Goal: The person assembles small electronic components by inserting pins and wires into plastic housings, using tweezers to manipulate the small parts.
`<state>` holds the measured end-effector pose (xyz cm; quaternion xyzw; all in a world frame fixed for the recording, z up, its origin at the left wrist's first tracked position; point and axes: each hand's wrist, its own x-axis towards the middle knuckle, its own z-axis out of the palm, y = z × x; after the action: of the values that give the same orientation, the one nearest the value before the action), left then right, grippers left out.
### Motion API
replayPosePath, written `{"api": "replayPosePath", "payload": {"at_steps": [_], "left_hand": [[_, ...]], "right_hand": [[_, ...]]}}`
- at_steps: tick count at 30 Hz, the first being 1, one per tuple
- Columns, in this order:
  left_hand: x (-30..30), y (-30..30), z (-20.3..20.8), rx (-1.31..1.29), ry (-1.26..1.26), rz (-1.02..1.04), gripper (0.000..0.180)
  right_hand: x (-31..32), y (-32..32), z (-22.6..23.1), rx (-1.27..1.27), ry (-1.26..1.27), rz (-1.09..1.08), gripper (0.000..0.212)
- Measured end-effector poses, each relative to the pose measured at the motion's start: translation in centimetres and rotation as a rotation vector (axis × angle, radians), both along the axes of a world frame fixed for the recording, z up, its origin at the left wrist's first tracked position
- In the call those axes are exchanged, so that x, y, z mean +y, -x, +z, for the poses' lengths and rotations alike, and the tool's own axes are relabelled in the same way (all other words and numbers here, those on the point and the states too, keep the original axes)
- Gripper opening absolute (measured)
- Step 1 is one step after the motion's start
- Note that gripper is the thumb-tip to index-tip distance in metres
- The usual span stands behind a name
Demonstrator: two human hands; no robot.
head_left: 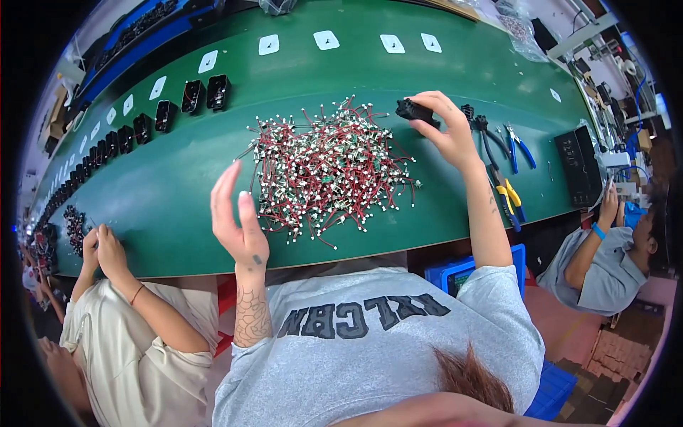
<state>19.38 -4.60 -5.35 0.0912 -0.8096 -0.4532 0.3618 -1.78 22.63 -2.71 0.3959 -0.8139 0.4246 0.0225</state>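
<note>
A big heap of small wired connectors, white-tipped with red and black leads, covers the middle of the green table. My left hand is raised at the heap's left edge, fingers apart with nothing in it. Beyond the heap's right side, my right hand pinches a small black plastic part between thumb and fingers. Its exact kind cannot be made out. At the far left of the heap, open black housings with small wires inside stand in a long curving row.
Right of my right hand lie yellow-handled pliers, blue-handled cutters and a black box. White cards line the table's far side. A co-worker's hands work at the left; another person sits at the right.
</note>
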Motion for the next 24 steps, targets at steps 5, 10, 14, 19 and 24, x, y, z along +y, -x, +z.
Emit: {"api": "replayPosePath", "payload": {"at_steps": [5,10,14,19,24], "left_hand": [[4.0,2.5,2.3,0.154,-0.109,-0.303,0.038],[7.9,5.8,3.7,0.149,-0.245,-0.358,0.043],[8.6,6.0,3.2,0.184,-0.543,-0.459,0.042],[8.8,6.3,2.7,0.248,-0.887,-0.516,0.038],[8.4,6.7,2.1,0.239,-0.963,-0.499,0.034]], "right_hand": [[-2.2,-2.9,1.4,-0.226,0.274,0.185,0.037],[-4.7,-5.1,0.8,-0.195,0.350,0.313,0.040],[-5.4,-5.8,0.6,-0.087,0.340,0.284,0.042],[-6.2,-6.9,0.1,-0.028,0.337,0.197,0.045],[-6.0,-7.0,-0.4,-0.072,0.404,0.135,0.048]]}}
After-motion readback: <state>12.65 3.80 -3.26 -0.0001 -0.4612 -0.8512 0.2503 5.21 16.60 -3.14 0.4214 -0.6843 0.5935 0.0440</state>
